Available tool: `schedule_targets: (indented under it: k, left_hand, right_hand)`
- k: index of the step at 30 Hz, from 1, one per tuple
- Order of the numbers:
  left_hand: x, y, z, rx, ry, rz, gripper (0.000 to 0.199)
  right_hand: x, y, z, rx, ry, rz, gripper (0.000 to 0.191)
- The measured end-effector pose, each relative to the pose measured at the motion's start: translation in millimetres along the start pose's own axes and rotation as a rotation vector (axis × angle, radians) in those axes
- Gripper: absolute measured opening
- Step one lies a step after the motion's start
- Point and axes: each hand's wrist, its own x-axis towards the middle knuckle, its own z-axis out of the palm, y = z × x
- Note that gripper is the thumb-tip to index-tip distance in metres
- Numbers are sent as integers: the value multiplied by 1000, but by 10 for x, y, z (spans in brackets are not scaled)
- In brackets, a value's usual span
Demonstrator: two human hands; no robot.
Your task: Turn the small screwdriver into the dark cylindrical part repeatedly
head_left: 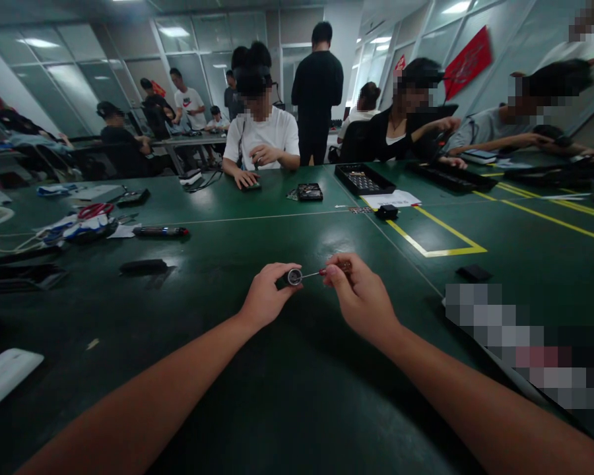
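Observation:
Between the thumb and fingers of my left hand [266, 295] is a small round part [294, 276] with a pale metallic rim and a dark inside, its open face turned toward me. My right hand [362, 295] grips a thin screwdriver [322, 272] by its reddish handle, much of which the fingers cover. Its slim shaft points left, and the tip meets the face of the round part. What lies inside that part is too small to make out. Both hands are just above the green tabletop [277, 396].
To the left lie a dark pen-like tool [161, 231], a black piece [143, 266] and a cluttered pile of gloves [86, 224]. A small black block [474, 272] lies right, near yellow tape [455, 253]. A black parts tray [363, 179] stands farther back, and people sit across the table.

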Motion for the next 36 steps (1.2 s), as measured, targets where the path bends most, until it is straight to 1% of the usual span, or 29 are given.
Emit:
schedule_targets:
  k: [3,6,9,13,16,20,22,25,28,30,33,34,36]
  left_hand:
    - [6,5,2,6,1,-18,35]
    - [12,4,2,6,-1,-14,35]
    - [9,-12,6,1,-8,-6,35]
    - [0,-28,11,-7,-13,2,36]
    - [0,-21,13,-15,-15,2,36]
    - [4,-23,14,-16,-21,-4,36]
    - [5,-35,12,-19,-22,-5,36]
    - [5,-45,3,-24,-5,-11,35]
    - [3,-32,-4,-17,8,-20,34]
    - [1,-22,-2,-15,0,-18,34]
    - [-1,-28,5,-10,-18,4,35]
    - [-2,-36,7,-6,-21,8,35]
    - [-3,-53,8,3,-22,7,35]
  right_hand:
    - [22,33,1,82,55,37,15]
    - [35,66,3,97,86,37,16]
    - [34,88,10,77,59,29,14]
    - [19,93,5,111,14,13,16]
    - [-2,67,-12,116,-5,-17,22]
    - [-35,9,-20,88,7,-85,32]
    - [-46,-8,-15,50,9,-94,30]
    - [-46,-5,-9,16,35,-87,20]
    - [-24,5,-19,-3,36,-92,17]
    - [-7,3,-28,-13,34,-69,20]
    - [6,-6,-33,-20,65,-49,30]
    - [6,-7,-30,-18,75,-54,30]
    - [-1,-3,-22,0,79,-64,23]
